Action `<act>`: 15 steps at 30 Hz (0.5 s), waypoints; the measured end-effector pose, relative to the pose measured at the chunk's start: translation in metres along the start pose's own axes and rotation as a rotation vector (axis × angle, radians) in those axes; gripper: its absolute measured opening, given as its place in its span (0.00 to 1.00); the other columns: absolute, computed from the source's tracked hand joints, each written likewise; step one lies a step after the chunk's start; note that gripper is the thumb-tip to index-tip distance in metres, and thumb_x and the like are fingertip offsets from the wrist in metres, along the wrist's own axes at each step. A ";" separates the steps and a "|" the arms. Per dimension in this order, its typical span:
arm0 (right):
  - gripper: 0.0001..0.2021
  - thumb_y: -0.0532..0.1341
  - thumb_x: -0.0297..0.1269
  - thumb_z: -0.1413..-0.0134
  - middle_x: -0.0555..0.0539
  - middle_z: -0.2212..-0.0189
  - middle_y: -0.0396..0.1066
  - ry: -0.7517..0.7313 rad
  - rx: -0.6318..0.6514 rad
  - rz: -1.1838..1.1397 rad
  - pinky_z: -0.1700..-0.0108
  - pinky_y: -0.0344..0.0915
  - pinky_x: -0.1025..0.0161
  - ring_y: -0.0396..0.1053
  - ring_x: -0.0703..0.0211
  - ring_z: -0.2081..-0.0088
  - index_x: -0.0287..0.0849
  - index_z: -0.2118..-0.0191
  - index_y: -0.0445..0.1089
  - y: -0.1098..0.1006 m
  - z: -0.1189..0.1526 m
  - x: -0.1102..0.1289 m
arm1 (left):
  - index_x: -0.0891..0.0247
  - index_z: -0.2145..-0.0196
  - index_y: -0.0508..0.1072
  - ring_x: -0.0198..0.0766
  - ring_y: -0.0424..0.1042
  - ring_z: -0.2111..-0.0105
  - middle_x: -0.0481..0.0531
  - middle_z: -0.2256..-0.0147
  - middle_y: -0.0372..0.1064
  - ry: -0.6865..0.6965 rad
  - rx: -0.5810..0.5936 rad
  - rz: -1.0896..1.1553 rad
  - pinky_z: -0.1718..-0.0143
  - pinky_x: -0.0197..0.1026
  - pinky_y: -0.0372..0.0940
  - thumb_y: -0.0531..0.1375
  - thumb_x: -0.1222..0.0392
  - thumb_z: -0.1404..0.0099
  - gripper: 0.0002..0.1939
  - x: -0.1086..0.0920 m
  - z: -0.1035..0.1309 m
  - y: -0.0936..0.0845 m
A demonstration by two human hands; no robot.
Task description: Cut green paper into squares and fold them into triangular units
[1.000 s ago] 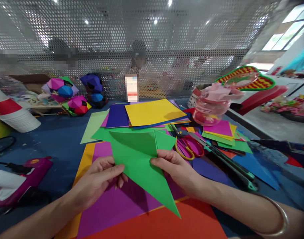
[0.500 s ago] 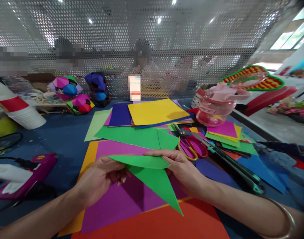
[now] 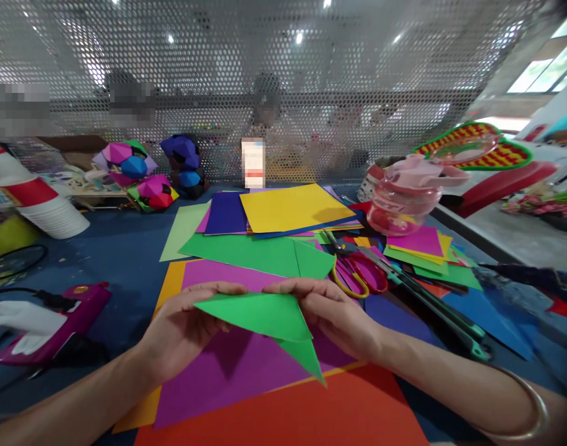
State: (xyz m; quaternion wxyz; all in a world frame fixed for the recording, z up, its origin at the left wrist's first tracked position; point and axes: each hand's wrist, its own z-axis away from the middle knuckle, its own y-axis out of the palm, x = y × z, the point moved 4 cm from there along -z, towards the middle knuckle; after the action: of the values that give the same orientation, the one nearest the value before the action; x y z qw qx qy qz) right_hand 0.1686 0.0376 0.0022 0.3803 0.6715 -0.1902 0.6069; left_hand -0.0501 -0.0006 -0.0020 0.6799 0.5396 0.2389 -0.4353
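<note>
Between my hands is a folded sheet of green paper [image 3: 260, 316], held above the table with a pointed flap hanging down at its right. My left hand [image 3: 186, 322] grips its left end, the fingers partly hidden behind the paper. At the right end, my right hand [image 3: 332, 306] pinches the edge, its index finger lying along the top fold. Below them lie a purple sheet [image 3: 195, 390], an orange-yellow sheet [image 3: 137, 412] and a red-orange sheet [image 3: 283, 409]. Just beyond my hands rests another green sheet [image 3: 237, 251].
Scissors [image 3: 351, 272] and a teal-trimmed long tool [image 3: 432, 310] lie to the right. Behind them stands a pink bottle [image 3: 404, 198]. A yellow sheet [image 3: 293, 207] tops a paper stack. At left are a purple power strip [image 3: 86, 303] and stacked paper cups [image 3: 56, 214].
The green paper has tipped so its upper face shows more broadly and its hanging point looks shorter. My left fingers have moved onto the top edge, closer to my right hand.
</note>
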 end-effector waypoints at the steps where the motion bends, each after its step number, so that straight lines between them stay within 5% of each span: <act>1: 0.16 0.62 0.32 0.46 0.46 0.62 0.78 -0.071 0.030 0.119 0.59 0.67 0.62 0.73 0.60 0.64 0.42 0.51 0.78 0.001 0.001 0.005 | 0.68 0.64 0.84 0.40 0.77 0.70 0.60 0.60 0.81 -0.001 -0.006 0.011 0.69 0.37 0.73 0.66 0.68 0.42 0.08 -0.001 0.000 0.000; 4: 0.21 0.66 0.29 0.47 0.39 0.52 0.75 -0.379 0.065 0.525 0.50 0.68 0.58 0.73 0.53 0.51 0.39 0.45 0.74 0.004 0.004 0.020 | 0.69 0.64 0.84 0.39 0.77 0.72 0.60 0.64 0.81 0.011 0.002 0.017 0.70 0.36 0.72 0.64 0.69 0.43 0.10 -0.002 -0.001 0.002; 7: 0.18 0.69 0.33 0.43 0.39 0.53 0.76 -0.562 0.026 0.731 0.50 0.68 0.59 0.73 0.53 0.51 0.39 0.47 0.75 0.006 0.006 0.025 | 0.69 0.65 0.84 0.39 0.77 0.72 0.58 0.68 0.80 0.008 0.027 -0.017 0.70 0.35 0.72 0.63 0.69 0.43 0.09 -0.001 -0.001 0.008; 10: 0.08 0.62 0.39 0.34 0.47 0.64 0.77 -0.493 -0.077 0.789 0.59 0.65 0.63 0.72 0.59 0.62 0.43 0.58 0.77 0.001 0.004 0.021 | 0.69 0.68 0.83 0.38 0.76 0.71 0.57 0.70 0.79 -0.013 0.100 -0.084 0.68 0.35 0.72 0.65 0.66 0.43 0.06 0.002 -0.001 0.016; 13: 0.21 0.60 0.48 0.33 0.53 0.78 0.63 -0.352 -0.199 0.786 0.70 0.55 0.64 0.59 0.64 0.74 0.43 0.76 0.68 -0.005 0.003 0.017 | 0.68 0.68 0.81 0.36 0.76 0.72 0.56 0.69 0.79 0.012 0.186 -0.192 0.70 0.34 0.71 0.69 0.59 0.43 0.08 0.003 0.001 0.023; 15: 0.24 0.61 0.52 0.36 0.54 0.80 0.57 -0.260 -0.203 0.726 0.72 0.50 0.63 0.53 0.64 0.75 0.43 0.79 0.63 -0.005 0.003 0.014 | 0.65 0.68 0.79 0.35 0.75 0.75 0.54 0.71 0.78 0.041 0.187 -0.297 0.75 0.32 0.68 0.71 0.51 0.41 0.13 0.004 0.002 0.022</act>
State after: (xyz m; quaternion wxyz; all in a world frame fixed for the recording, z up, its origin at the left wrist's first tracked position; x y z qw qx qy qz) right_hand 0.1763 0.0416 0.0142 0.1784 0.5909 -0.5207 0.5898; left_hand -0.0297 -0.0028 0.0065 0.5499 0.5679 0.2886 -0.5402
